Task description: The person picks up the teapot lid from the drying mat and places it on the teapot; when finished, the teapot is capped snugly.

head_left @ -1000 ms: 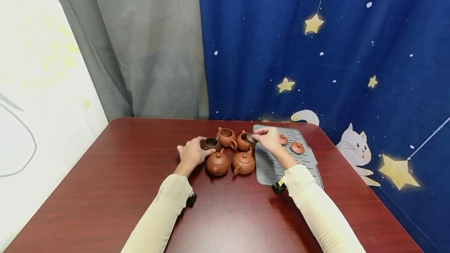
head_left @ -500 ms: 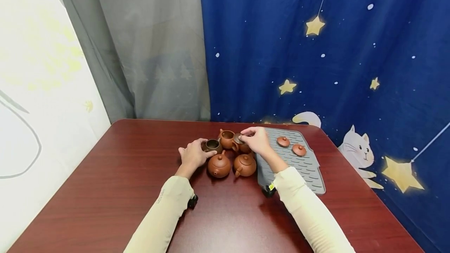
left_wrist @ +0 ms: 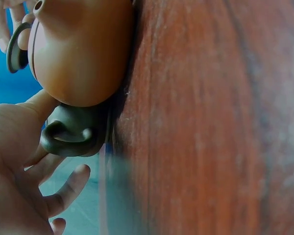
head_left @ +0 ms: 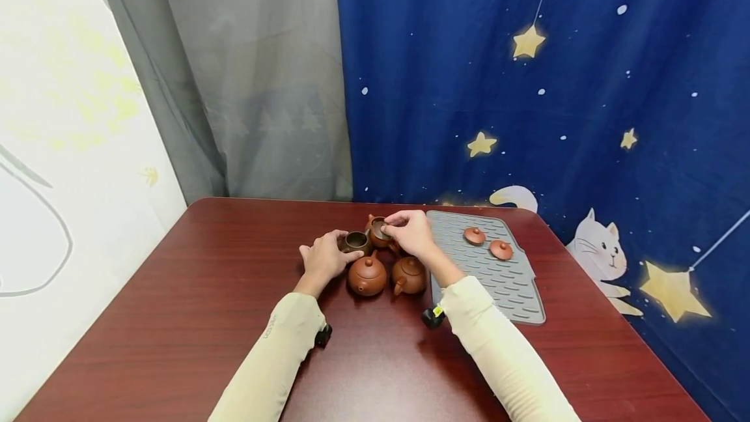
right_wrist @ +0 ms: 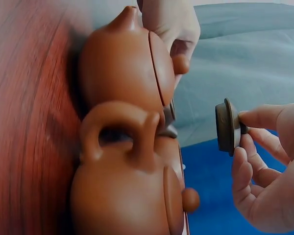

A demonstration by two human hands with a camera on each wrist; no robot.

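My left hand holds a small dark brown teapot, lidless, with thumb and fingers around its sides; its handle shows near the palm in the left wrist view. My right hand pinches a dark lid by its knob, raised off the table over the back of the group. Behind that lid, a lidless reddish-brown teapot is partly covered. Two lidded reddish-brown teapots stand in front, a left one and a right one. Another reddish-brown teapot is hidden by my right hand.
A grey ridged mat lies on the table's right side, with one reddish-brown lid and a second lid on it. The dark red table ends at grey and blue curtains behind.
My right hand has carried the dark lid leftward from beside the mat, past the back right teapot, toward the dark teapot. My left hand has stayed on the dark teapot.
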